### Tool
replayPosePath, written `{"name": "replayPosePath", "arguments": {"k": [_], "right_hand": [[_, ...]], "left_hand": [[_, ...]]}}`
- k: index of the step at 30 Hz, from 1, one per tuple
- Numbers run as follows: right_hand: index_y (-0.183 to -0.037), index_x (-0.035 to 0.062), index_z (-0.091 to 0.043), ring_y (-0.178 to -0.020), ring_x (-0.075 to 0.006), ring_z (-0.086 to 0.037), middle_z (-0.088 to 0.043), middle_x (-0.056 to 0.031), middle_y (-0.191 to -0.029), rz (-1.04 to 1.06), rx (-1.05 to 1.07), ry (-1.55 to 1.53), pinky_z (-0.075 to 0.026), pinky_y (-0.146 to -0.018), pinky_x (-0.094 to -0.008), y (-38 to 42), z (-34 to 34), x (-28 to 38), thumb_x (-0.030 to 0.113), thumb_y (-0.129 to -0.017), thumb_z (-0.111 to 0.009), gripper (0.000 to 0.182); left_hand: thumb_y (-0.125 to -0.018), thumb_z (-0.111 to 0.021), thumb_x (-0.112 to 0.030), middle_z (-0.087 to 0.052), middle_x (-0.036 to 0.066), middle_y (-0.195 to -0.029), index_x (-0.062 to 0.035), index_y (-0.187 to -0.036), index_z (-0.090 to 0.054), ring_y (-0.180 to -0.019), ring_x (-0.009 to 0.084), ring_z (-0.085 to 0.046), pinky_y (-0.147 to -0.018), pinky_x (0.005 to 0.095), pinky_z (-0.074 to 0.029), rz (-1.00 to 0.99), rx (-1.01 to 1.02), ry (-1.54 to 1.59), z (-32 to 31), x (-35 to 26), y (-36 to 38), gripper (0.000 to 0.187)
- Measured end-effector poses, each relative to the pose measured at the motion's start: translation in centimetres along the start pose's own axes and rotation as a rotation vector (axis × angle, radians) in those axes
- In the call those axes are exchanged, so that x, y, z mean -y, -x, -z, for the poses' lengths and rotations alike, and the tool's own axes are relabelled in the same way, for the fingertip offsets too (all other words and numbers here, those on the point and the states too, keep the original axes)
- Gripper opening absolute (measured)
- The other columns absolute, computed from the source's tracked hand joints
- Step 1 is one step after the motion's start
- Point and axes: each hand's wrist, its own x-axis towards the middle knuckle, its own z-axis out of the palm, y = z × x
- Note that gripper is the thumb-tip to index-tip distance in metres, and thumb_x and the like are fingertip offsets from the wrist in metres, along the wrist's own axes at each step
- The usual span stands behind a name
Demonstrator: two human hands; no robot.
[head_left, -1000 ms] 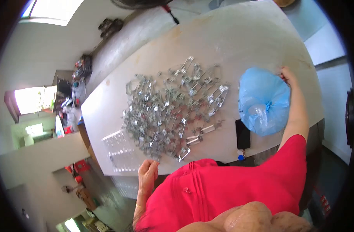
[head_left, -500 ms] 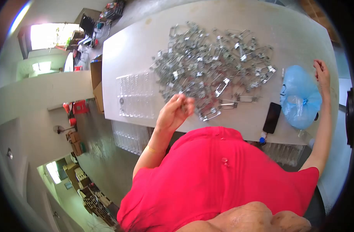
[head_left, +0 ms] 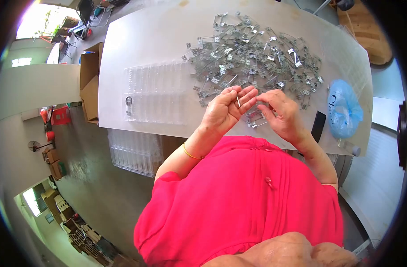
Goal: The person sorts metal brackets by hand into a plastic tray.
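My left hand (head_left: 225, 107) is palm up in front of the pile, its thumb and fingers around a small metal pin (head_left: 238, 99). Close beside it, my right hand (head_left: 281, 113) has its fingers curled and nearly touching the left fingertips; what it holds, if anything, is too small to name. Behind both hands spreads a pile of metal wire clips (head_left: 252, 53). Left of the pile lies a clear plastic tray (head_left: 156, 91), with one metal piece (head_left: 128, 106) in its left end.
A blue plastic bag (head_left: 344, 109) and a black phone (head_left: 318, 126) lie at the right, near a small clear bottle (head_left: 349, 147). More clear trays (head_left: 134, 151) sit below the table's front edge. A cardboard box (head_left: 91, 89) stands off the left edge of the table (head_left: 114, 80).
My right hand has come from beyond the blue bag to meet my left hand. My left hand has turned palm up, showing the pin. The whole view has shifted.
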Motion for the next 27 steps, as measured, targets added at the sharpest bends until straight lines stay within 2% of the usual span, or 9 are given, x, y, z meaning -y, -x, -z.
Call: {"name": "replayPosePath", "arguments": {"k": [6,11,16,18,21,22,23,26,27], "right_hand": [[-0.106,0.0078,-0.066,-0.081,-0.0280,-0.067,-0.066,-0.0087,-0.098,0.087,-0.071,0.132,-0.054,-0.066,-0.0353,0.3,-5.3,2.8,-0.003,-0.081,-0.071,0.028],[-0.103,0.0074,-0.067,-0.083,-0.0239,-0.066,-0.066,-0.0057,-0.096,0.272,-0.083,0.403,-0.053,-0.069,-0.0359,2.5,-7.0,4.2,0.000,-0.074,-0.071,0.030],[-0.100,0.0066,-0.069,-0.082,-0.0245,-0.066,-0.067,-0.0062,-0.093,0.247,-0.092,0.448,-0.052,-0.070,-0.0361,8.0,-8.4,4.0,0.004,-0.076,-0.071,0.024],[-0.103,0.0040,-0.069,-0.081,-0.0286,-0.067,-0.069,-0.0091,-0.091,-0.173,0.012,0.286,-0.053,-0.071,-0.0361,12.3,-8.5,2.9,0.009,-0.083,-0.071,0.021],[-0.118,-0.0002,-0.067,-0.075,-0.0145,-0.069,-0.072,-0.0117,-0.092,-0.925,-0.094,-0.482,-0.052,-0.068,-0.0258,21.7,-9.2,-1.5,0.005,-0.092,-0.058,0.028],[-0.117,-0.0008,-0.069,-0.067,-0.0148,-0.069,-0.074,-0.0128,-0.092,-1.071,-0.097,-0.411,-0.054,-0.064,-0.0264,25.1,-9.0,-2.8,0.009,-0.092,-0.057,0.029],[-0.100,0.0003,-0.073,-0.061,-0.0144,-0.068,-0.074,-0.0119,-0.085,-1.100,-0.003,0.001,-0.054,-0.062,-0.0272,29.7,-9.7,-4.9,0.023,-0.089,-0.066,0.026],[-0.080,0.0017,-0.073,-0.053,-0.0149,-0.065,-0.071,-0.0085,-0.072,-1.447,-0.042,-0.013,-0.054,-0.061,-0.0283,35.8,-9.9,-5.4,0.031,-0.086,-0.071,0.030],[-0.084,0.0016,-0.071,-0.057,-0.0143,-0.066,-0.072,-0.0083,-0.076,-1.486,-0.123,-0.082,-0.054,-0.061,-0.0300,36.9,-9.9,-5.4,0.035,-0.084,-0.074,0.034]], "left_hand": [[-0.105,-0.037,-0.007,-0.054,0.025,-0.129,0.0030,-0.109,-0.051,-0.127,0.0374,-0.054,-0.108,0.0478,-0.050,0.113,0.040,-0.037,3.3,-3.8,2.6,0.017],[-0.105,-0.038,-0.007,-0.053,0.027,-0.131,0.0032,-0.110,-0.050,-0.127,0.0376,-0.053,-0.107,0.0472,-0.050,0.259,0.046,-0.088,4.4,-4.9,3.5,0.016],[-0.103,-0.041,-0.004,-0.053,0.029,-0.132,0.0041,-0.109,-0.051,-0.127,0.0389,-0.054,-0.106,0.0482,-0.051,0.323,0.054,-0.165,4.6,-5.1,3.6,0.015],[-0.103,-0.042,-0.003,-0.054,0.030,-0.131,0.0044,-0.109,-0.052,-0.125,0.0398,-0.055,-0.104,0.0484,-0.052,0.359,0.094,-0.181,5.0,-5.3,4.0,0.014],[-0.102,-0.043,-0.004,-0.057,0.029,-0.127,0.0040,-0.111,-0.053,-0.120,0.0399,-0.059,-0.101,0.0476,-0.054,0.348,0.063,-0.290,6.5,-5.9,4.6,0.016],[-0.102,-0.043,-0.004,-0.057,0.029,-0.127,0.0040,-0.111,-0.053,-0.120,0.0399,-0.059,-0.101,0.0476,-0.054,0.382,0.069,-0.302,7.3,-6.1,4.8,0.016],[-0.102,-0.042,-0.004,-0.057,0.028,-0.127,0.0039,-0.111,-0.053,-0.120,0.0390,-0.059,-0.101,0.0469,-0.054,0.367,0.043,-0.322,8.3,-6.3,5.1,0.016],[-0.102,-0.042,-0.004,-0.058,0.027,-0.126,0.0039,-0.111,-0.053,-0.119,0.0372,-0.060,-0.101,0.0455,-0.055,0.375,0.013,-0.353,10.6,-6.4,5.8,0.015],[-0.102,-0.042,-0.004,-0.058,0.026,-0.125,0.0039,-0.111,-0.052,-0.119,0.0363,-0.060,-0.101,0.0447,-0.055,0.372,0.004,-0.363,11.0,-6.4,6.0,0.015]]}}
